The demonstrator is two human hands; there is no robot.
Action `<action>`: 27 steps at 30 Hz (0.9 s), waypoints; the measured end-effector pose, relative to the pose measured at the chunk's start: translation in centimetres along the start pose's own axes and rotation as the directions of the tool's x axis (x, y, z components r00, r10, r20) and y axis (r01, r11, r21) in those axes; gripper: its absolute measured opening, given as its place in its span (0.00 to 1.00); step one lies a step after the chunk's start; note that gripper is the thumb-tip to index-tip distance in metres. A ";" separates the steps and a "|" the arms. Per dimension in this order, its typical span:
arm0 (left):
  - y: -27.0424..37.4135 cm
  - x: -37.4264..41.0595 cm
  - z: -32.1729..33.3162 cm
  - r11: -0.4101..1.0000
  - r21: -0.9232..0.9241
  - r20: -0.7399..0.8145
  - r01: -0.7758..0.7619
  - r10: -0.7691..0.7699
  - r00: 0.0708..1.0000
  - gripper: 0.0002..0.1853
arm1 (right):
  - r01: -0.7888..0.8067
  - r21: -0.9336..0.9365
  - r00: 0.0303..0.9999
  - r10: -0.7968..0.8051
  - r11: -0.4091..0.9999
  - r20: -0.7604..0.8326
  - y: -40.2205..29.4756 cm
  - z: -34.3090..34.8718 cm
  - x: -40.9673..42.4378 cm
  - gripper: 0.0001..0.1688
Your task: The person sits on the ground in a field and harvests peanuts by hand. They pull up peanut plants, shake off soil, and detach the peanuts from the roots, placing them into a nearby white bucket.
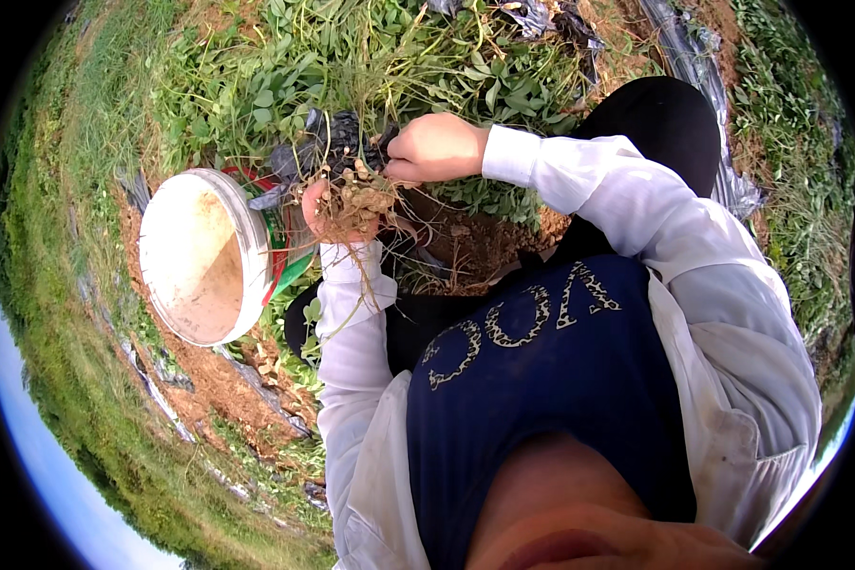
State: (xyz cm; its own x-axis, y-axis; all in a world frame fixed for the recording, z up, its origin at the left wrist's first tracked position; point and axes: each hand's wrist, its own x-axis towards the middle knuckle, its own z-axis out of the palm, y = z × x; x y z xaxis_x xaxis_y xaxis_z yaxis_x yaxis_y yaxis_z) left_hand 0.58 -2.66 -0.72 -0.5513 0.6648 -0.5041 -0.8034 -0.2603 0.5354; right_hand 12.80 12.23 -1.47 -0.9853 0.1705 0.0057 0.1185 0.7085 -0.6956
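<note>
My left hand (322, 214) is closed around the root end of an uprooted peanut plant. A clump of soil-covered peanut pods (360, 196) shows above its fingers, with thin roots trailing down over the white sleeve. My right hand (434, 149) meets the clump from the right, its fingers pinched at the edge of the pods and roots; the fingertips are partly hidden. Torn black plastic film (317, 149) lies right behind the pods. Close by my left hand is a white plastic bucket (256, 256) with a red and green outside. Its pale inside shows brown stains.
Leafy green peanut plants (313, 71) lie heaped beyond my hands. Reddish soil (477, 246) shows between my dark-trousered legs. Strips of plastic film (684, 50) run along the ground at the right, and more torn film and weeds lie to the left.
</note>
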 end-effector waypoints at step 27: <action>0.3 0.7 -1.6 0.917 0.386 0.059 -0.102 0.086 0.995 0.19 | -0.168 0.329 0.983 0.131 0.929 0.131 1.7 -0.3 1.3 0.23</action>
State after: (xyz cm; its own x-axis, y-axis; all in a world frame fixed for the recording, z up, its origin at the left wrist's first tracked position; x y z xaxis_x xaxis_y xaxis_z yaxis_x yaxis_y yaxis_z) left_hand -0.41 -3.39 -1.93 -0.6041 0.6802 -0.4153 -0.5936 -0.0363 0.8039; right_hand 11.80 13.86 -2.46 -0.9688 0.1706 -0.1797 0.2352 0.4048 -0.8836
